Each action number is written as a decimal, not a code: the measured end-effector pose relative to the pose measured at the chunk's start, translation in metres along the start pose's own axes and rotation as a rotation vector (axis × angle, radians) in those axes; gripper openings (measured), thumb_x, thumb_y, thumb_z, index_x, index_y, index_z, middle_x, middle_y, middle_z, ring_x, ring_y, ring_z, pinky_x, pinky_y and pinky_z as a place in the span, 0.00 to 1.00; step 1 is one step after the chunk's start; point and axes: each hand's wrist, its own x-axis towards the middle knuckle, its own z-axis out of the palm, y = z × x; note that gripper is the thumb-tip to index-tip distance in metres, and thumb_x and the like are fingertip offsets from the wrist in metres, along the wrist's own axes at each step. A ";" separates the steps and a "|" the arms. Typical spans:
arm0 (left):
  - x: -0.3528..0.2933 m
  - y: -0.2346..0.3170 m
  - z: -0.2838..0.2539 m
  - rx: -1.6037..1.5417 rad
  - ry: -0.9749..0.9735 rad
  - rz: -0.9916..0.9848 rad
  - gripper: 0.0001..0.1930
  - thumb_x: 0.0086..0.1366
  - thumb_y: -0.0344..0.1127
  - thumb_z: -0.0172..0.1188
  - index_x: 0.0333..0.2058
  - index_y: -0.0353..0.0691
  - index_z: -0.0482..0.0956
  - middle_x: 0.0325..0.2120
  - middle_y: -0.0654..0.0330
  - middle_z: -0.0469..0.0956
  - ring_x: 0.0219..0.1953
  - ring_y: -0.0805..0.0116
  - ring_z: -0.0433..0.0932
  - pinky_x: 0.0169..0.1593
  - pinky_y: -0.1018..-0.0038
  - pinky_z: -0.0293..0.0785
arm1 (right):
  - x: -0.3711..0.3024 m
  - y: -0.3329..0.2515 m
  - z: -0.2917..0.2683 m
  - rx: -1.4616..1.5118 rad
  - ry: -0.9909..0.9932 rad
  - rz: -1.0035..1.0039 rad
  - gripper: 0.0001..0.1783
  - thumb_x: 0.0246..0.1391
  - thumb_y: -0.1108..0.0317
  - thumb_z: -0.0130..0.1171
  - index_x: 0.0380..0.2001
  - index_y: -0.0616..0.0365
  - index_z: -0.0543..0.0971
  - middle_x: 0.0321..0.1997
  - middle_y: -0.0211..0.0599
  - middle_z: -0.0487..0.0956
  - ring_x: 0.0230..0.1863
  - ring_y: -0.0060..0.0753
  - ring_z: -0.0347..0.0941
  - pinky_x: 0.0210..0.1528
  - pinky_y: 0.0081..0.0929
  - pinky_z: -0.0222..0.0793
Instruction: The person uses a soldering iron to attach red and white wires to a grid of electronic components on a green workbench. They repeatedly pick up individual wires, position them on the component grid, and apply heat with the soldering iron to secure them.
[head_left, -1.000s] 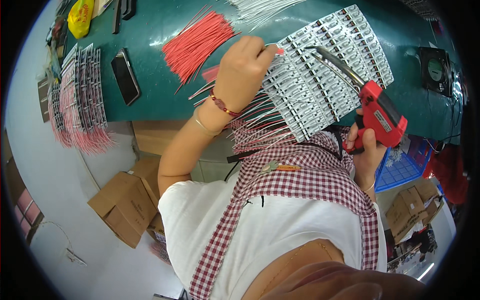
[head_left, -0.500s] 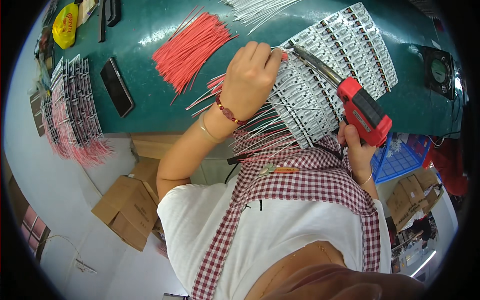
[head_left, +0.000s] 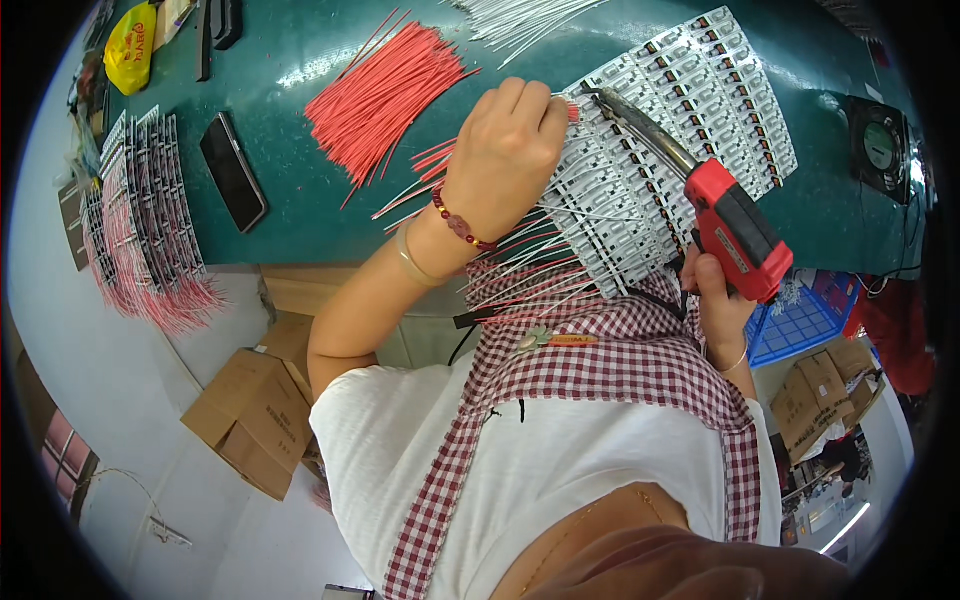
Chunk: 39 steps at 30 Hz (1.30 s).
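Observation:
My right hand (head_left: 718,300) grips a red and black soldering gun (head_left: 738,230), whose metal tip points up and left over the circuit board panel (head_left: 660,140). The panel is white, with rows of small identical boards. At its upper left edge my left hand (head_left: 508,145) is closed around a bunch of red wires (head_left: 440,157); their short ends show past the fingers near the soldering tip. Red and white wires (head_left: 535,255) hang from the panel's near left edge toward the checked apron.
A pile of red wires (head_left: 385,95) and a bundle of white wires (head_left: 520,22) lie on the green table (head_left: 285,185). To the left are a phone (head_left: 234,172) and wired board panels (head_left: 150,210). A black round-faced device (head_left: 880,148) sits at right, above a blue basket (head_left: 805,325).
The soldering gun and my right hand have shifted slightly right and down, the tip drawing a little away from the wire ends. My left hand has barely moved.

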 end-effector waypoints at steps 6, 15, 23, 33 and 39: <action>0.001 -0.001 0.000 0.017 -0.008 -0.004 0.11 0.48 0.24 0.56 0.34 0.35 0.78 0.25 0.59 0.68 0.29 0.62 0.69 0.34 0.69 0.68 | 0.000 0.001 -0.002 -0.020 -0.004 0.028 0.24 0.57 0.58 0.58 0.48 0.68 0.70 0.20 0.34 0.72 0.18 0.20 0.64 0.20 0.18 0.58; -0.008 0.009 0.005 -0.045 0.057 0.009 0.13 0.48 0.23 0.57 0.35 0.34 0.79 0.25 0.60 0.68 0.29 0.63 0.68 0.34 0.70 0.66 | -0.010 0.006 -0.004 0.063 -0.020 0.043 0.23 0.58 0.59 0.57 0.49 0.67 0.70 0.21 0.34 0.72 0.18 0.21 0.64 0.20 0.19 0.58; -0.009 0.014 0.006 -0.041 0.009 -0.048 0.13 0.48 0.23 0.57 0.36 0.33 0.79 0.25 0.58 0.67 0.29 0.62 0.69 0.34 0.68 0.67 | -0.017 0.020 -0.010 0.080 -0.044 0.146 0.13 0.53 0.72 0.62 0.43 0.62 0.78 0.37 0.31 0.78 0.35 0.22 0.73 0.38 0.23 0.70; -0.008 0.014 0.006 -0.031 0.013 -0.048 0.13 0.48 0.23 0.58 0.35 0.32 0.79 0.24 0.58 0.67 0.29 0.62 0.69 0.34 0.69 0.67 | -0.010 0.017 -0.005 -0.036 -0.080 -0.008 0.18 0.58 0.61 0.57 0.44 0.66 0.71 0.20 0.34 0.71 0.18 0.21 0.65 0.21 0.20 0.60; -0.009 0.013 0.006 -0.037 0.009 -0.043 0.12 0.48 0.23 0.58 0.34 0.33 0.79 0.24 0.58 0.67 0.29 0.62 0.69 0.34 0.69 0.67 | -0.013 0.015 -0.004 0.022 -0.041 0.006 0.19 0.58 0.62 0.58 0.45 0.66 0.70 0.20 0.34 0.70 0.18 0.22 0.64 0.21 0.20 0.60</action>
